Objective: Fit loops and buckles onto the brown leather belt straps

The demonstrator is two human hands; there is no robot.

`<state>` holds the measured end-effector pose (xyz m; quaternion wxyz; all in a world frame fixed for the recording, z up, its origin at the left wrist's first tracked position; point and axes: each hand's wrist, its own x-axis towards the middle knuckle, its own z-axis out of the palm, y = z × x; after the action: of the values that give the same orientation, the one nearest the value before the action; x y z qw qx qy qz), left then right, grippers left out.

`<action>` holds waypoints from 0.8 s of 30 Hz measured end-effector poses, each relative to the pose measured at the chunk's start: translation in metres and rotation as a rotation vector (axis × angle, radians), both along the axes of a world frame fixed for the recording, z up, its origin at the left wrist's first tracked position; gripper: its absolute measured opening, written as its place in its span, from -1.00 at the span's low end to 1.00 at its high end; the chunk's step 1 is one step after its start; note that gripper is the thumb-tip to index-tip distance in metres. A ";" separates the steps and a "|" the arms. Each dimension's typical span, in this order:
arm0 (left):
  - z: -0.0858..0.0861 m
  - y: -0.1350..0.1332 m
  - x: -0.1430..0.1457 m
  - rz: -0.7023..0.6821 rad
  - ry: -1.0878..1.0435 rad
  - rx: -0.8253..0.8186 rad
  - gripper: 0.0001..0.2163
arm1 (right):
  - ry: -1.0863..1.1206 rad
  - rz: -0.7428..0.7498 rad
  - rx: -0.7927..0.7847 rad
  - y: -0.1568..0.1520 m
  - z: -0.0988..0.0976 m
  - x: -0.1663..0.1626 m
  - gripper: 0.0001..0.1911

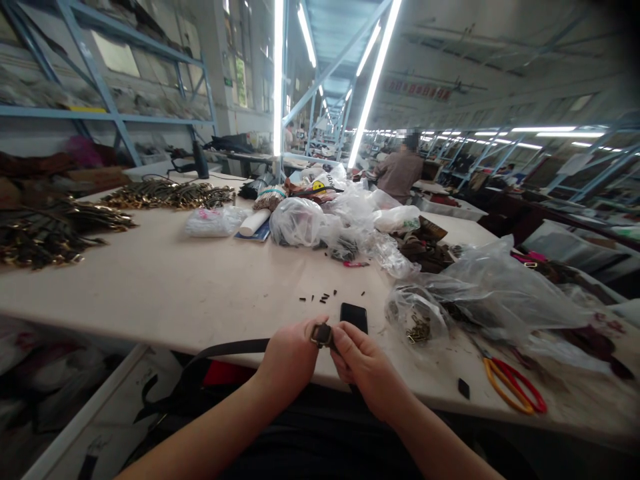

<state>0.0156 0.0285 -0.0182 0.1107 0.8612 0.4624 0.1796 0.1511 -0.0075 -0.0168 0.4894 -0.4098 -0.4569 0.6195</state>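
Note:
A dark strap with a metal buckle is held between both hands over the table's front edge. My left hand is closed round it beside the buckle, and the strap trails out to the left. On the other side of the buckle, my right hand pinches the strap between thumb and fingers. Just beyond the right hand lies a black phone. Several small dark pieces are scattered on the tabletop past the hands. Parts of the strap are hidden by the fingers.
Scissors with orange and red handles lie at the right. Near them a clear plastic bag holds small metal parts. More plastic bags crowd the back. Bundled straps are piled at the left. A person is farther off.

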 end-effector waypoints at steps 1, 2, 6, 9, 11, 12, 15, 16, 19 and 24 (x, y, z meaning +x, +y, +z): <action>0.000 -0.002 0.002 -0.012 0.011 -0.001 -0.66 | 0.034 -0.032 -0.002 0.000 -0.001 -0.001 -0.57; 0.000 -0.004 0.003 -0.027 0.027 -0.002 -0.68 | 0.056 -0.059 -0.002 0.000 -0.002 -0.002 -0.56; -0.003 -0.007 0.005 -0.070 0.055 -0.001 -0.67 | -0.056 -0.019 0.175 0.000 -0.001 0.006 -0.59; 0.000 -0.002 -0.004 -0.133 -0.094 0.023 -0.76 | -0.046 0.022 0.225 -0.003 0.008 0.020 -0.70; 0.009 0.000 -0.012 -0.100 -0.271 0.019 -0.69 | 0.018 0.010 0.190 -0.007 0.015 0.028 -0.72; 0.015 -0.001 -0.015 -0.061 -0.353 -0.055 -0.64 | 0.028 0.015 0.201 -0.009 0.018 0.031 -0.75; 0.030 -0.009 -0.017 -0.007 -0.583 -0.641 -0.67 | -0.008 0.046 0.326 -0.012 0.019 0.030 -0.82; 0.033 -0.012 -0.016 0.000 -0.678 -0.864 -0.69 | -0.018 0.040 0.363 -0.012 0.016 0.027 -0.84; 0.029 -0.020 -0.007 0.016 -0.967 -1.233 -0.70 | -0.050 -0.030 0.407 -0.014 0.006 0.018 -0.88; -0.006 -0.022 0.005 0.056 -0.878 -1.178 -0.79 | -0.014 -0.051 0.578 -0.042 0.024 0.016 -0.88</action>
<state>0.0202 0.0060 -0.0245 0.7255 0.4955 0.4173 0.2324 0.1672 -0.0499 0.0073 0.5981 -0.2692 -0.6074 0.4482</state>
